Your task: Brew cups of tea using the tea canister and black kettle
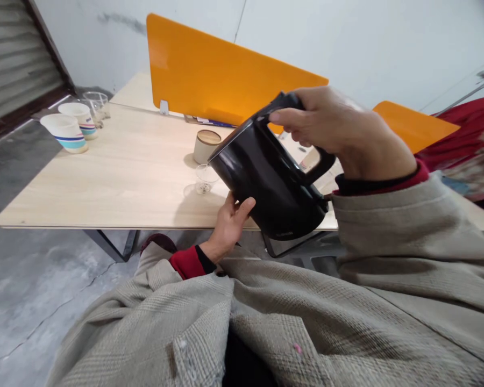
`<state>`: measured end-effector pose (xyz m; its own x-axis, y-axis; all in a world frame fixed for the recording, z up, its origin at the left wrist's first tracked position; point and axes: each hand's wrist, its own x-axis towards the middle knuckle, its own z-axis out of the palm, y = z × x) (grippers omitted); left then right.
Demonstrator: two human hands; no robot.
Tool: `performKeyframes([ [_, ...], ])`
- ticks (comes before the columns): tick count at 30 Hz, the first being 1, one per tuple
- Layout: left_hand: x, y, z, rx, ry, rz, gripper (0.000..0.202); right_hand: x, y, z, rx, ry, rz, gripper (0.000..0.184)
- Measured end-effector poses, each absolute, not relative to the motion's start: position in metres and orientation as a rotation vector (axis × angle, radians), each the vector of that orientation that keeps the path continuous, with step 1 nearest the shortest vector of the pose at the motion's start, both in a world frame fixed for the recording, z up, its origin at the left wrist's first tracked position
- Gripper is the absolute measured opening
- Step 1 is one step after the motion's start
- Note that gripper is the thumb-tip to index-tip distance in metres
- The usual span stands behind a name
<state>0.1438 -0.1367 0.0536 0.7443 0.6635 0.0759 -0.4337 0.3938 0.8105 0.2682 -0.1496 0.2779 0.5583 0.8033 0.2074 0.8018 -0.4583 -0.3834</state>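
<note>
A black electric kettle (274, 185) is tilted in the air above the table's front edge, its mouth end towards the left. My right hand (314, 115) is closed around its handle. Low against the kettle's side, my left hand (228, 223) has its thumb over the black body and its other fingers partly hidden. Just below the kettle's mouth stands a clear cup (205, 183) with small dark bits at the bottom. Close behind that cup is a pale canister (204, 148) with a wooden-looking lid. No stream of water can be made out.
Two striped paper cups (66, 134) and clear cups (99, 102) stand at the left end of the light wooden table (116, 183). An orange divider (218, 75) runs along the back. On the far right lies red cloth (460, 129), with part of another person's hand beside it.
</note>
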Motion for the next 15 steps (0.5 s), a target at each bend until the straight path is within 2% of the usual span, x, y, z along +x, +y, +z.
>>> performKeyframes([
  [6,0.147,-0.134,0.061,1.084,0.293,0.826,0.056,0.289,-0.205,0.252,-1.881,-1.112,0.0,0.023],
  [9,0.142,-0.131,0.066,1.127,0.31,0.843,0.066,0.292,-0.219,0.239,-1.733,-1.039,-0.027,0.022],
  [12,0.128,-0.122,0.063,1.21,0.352,0.91,0.076,0.297,-0.216,0.226,-1.62,-0.984,-0.053,0.03],
  [15,0.104,-0.103,0.054,1.376,0.413,1.033,0.067,0.309,-0.2,0.21,-1.533,-0.888,-0.1,0.032],
])
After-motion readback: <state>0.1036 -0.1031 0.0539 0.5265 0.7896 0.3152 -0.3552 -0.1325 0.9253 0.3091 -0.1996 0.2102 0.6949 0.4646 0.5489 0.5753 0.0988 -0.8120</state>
